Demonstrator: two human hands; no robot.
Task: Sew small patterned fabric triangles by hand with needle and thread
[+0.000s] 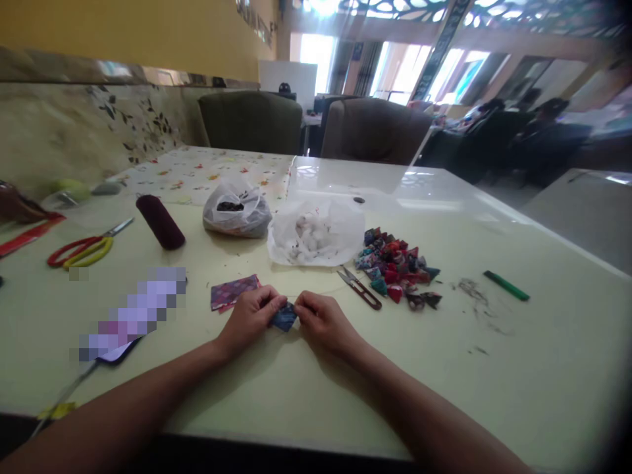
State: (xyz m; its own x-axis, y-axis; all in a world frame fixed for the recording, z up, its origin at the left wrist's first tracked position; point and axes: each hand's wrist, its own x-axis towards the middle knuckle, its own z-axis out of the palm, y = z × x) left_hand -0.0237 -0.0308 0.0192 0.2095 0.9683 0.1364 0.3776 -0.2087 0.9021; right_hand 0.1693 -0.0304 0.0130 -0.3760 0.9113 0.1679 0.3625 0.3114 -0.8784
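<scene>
A small dark blue patterned piece of fabric is held between my two hands, just above the table. My left hand pinches its left side between thumb and fingers. At its right edge, my right hand is closed with the fingertips pressed together; whether a needle is in them is too small to tell. Flat purple checked fabric pieces lie just beyond my left hand. Thread snips rest beyond my right hand, beside a pile of small colourful stuffed fabric pieces.
A plastic bag of white stuffing and a bag with dark contents stand ahead. Leftward are red-and-yellow scissors, a maroon cylinder and a pixelated phone with a cable. Rightward lie loose threads and a green stick-like tool.
</scene>
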